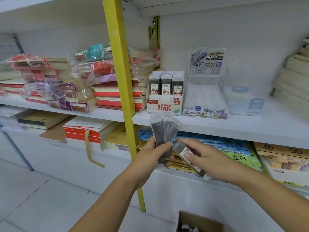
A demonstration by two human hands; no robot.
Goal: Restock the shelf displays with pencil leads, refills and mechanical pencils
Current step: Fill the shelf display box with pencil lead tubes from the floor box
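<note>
My left hand (153,154) grips a fanned bunch of dark pencil lead cases (163,129), held upright below the shelf edge. My right hand (203,158) pinches one more lead case (189,158) with a red and white label, tilted down to the right and close to the bunch. On the middle shelf stands a red and white display box (164,104) marked HB 0.5, with three rows of lead cases in it. Beside it is a clear display box (206,99) marked 0.7 2B, and further right another clear box (247,104) marked HB 0.7.
A yellow upright post (122,77) runs down left of the display boxes. Stacks of wrapped notebooks (80,81) fill the left shelf, and paper pads (239,156) fill the lower shelf. Pale books (294,84) are stacked at far right. An open cardboard box (199,221) sits on the floor.
</note>
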